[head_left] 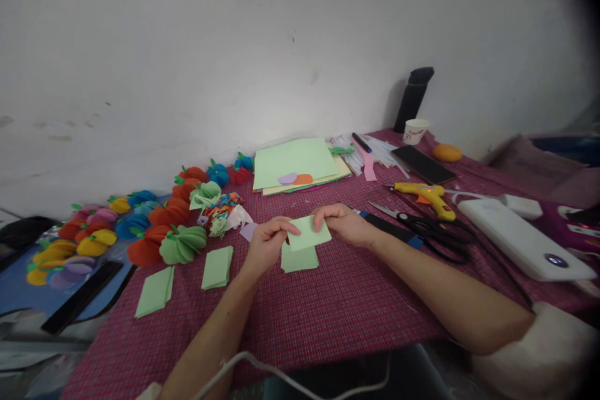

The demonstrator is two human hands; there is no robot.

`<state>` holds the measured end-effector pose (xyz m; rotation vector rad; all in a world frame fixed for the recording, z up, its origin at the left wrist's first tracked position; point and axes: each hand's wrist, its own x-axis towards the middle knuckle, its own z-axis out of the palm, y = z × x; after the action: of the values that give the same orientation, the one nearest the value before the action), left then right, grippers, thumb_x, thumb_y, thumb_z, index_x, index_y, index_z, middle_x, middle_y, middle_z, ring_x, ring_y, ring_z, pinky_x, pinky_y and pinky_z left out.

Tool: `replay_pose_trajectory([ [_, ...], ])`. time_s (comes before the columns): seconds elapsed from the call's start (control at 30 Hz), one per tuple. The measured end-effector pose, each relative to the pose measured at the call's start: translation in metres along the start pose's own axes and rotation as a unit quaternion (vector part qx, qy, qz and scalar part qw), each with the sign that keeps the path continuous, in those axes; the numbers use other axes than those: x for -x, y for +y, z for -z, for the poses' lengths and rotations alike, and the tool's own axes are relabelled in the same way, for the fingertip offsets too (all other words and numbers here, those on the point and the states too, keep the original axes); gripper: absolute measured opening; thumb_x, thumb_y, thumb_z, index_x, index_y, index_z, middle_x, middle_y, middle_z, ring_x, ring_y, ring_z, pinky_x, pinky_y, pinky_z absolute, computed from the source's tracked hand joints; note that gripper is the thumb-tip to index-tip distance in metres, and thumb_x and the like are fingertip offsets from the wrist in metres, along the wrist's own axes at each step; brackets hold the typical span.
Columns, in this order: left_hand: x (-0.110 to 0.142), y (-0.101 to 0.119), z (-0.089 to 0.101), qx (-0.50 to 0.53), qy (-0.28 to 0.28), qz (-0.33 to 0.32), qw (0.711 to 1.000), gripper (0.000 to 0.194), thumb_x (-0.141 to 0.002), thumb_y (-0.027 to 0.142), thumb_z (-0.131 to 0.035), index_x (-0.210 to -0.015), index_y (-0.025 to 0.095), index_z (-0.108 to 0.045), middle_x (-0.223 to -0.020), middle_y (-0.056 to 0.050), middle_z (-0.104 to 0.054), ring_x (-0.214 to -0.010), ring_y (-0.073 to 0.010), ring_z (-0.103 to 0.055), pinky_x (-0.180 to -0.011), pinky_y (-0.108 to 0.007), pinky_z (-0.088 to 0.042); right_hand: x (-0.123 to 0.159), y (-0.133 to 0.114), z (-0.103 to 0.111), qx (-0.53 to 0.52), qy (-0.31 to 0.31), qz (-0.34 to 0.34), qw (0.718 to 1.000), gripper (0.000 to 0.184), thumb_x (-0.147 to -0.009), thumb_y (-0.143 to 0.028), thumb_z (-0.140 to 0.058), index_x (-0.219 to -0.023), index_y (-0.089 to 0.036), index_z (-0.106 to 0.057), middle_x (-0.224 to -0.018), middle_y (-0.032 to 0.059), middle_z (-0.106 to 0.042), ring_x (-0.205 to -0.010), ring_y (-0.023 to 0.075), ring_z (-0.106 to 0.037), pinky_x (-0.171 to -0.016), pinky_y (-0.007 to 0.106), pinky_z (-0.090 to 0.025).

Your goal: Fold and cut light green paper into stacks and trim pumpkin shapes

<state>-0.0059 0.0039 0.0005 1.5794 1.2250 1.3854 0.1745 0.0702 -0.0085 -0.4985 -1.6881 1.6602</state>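
Note:
Between both hands is a light green paper rectangle, raised a little above the table. My left hand pinches its left end, thumb and fingers closed on it. At the right end my right hand grips the same paper, fingertips curled over its top edge. Just below lies a small stack of green paper, partly covered by the held piece. Two more green stacks, one in the middle left and one farther left, rest on the checked cloth.
Several folded paper pumpkins crowd the left side. Large green sheets lie at the back against the wall. On the right are black scissors, a yellow glue gun, a white power bank, a phone and a paper cup.

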Motion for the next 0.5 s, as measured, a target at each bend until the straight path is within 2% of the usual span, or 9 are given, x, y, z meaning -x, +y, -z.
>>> replay_pose_trajectory([
  [0.3, -0.0009, 0.0000, 0.0013, -0.041, 0.000, 0.006, 0.999, 0.023, -0.067, 0.012, -0.045, -0.062, 0.018, -0.066, -0.076, -0.003, -0.060, -0.072, -0.0125, -0.053, -0.062, -0.022, -0.040, 0.0002, -0.0081, 0.0030, 0.059, -0.042, 0.025, 0.997, 0.019, -0.068, -0.011, -0.045, -0.064, -0.015, -0.062, -0.074, 0.0012, -0.057, -0.071, 0.0119, -0.051, -0.067, 0.025, -0.035],
  [0.5, -0.0008, -0.0018, 0.0007, -0.038, -0.014, 0.014, 0.999, 0.023, -0.067, 0.012, -0.044, -0.064, 0.017, -0.066, -0.076, -0.003, -0.059, -0.071, -0.0122, -0.053, -0.060, -0.021, -0.039, 0.0003, -0.0078, 0.0047, 0.068, -0.045, 0.020, 0.996, 0.023, -0.066, -0.008, -0.041, -0.067, -0.015, -0.063, -0.073, 0.0012, -0.057, -0.070, 0.0122, -0.049, -0.066, 0.024, -0.035],
])
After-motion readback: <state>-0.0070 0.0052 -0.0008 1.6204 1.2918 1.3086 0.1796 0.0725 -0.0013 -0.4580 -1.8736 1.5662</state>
